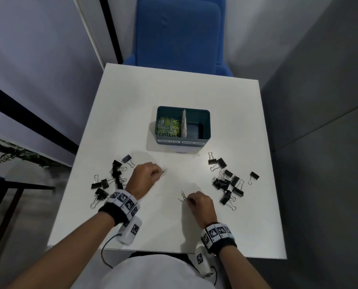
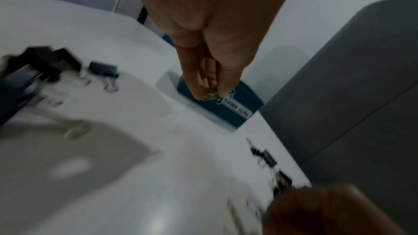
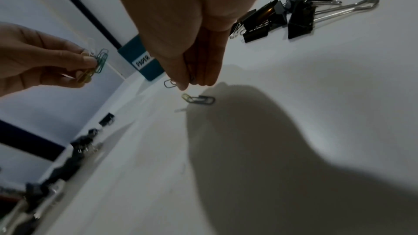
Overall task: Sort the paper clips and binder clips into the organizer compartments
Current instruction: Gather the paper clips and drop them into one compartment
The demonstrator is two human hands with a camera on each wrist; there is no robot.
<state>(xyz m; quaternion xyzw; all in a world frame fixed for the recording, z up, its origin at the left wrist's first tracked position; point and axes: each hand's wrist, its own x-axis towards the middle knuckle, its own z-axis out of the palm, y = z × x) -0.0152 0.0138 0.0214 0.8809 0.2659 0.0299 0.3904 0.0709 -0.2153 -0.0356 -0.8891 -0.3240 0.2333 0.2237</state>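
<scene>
left hand (image 1: 146, 172): pinches a small bunch of paper clips (image 3: 95, 65)
right hand (image 1: 200, 202): pinching one clip (image 3: 169, 83) off the surface (image 1: 226, 122)
risk: loose pinch could spill clips among the binder clips (image 1: 226, 180)

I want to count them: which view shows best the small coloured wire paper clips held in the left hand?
The right wrist view: the coloured wire paper clips show sharp, pinched by the left hand. The left wrist view shows them blurred at the fingers. The head view shows only a glint.

The right hand (image 3: 192, 71) pinched a paper clip (image 3: 170, 83) above two linked clips (image 3: 199, 99) on the tabletop (image 3: 294, 96); the left hand (image 3: 40, 60) held coloured clips (image 3: 95, 67).
</scene>
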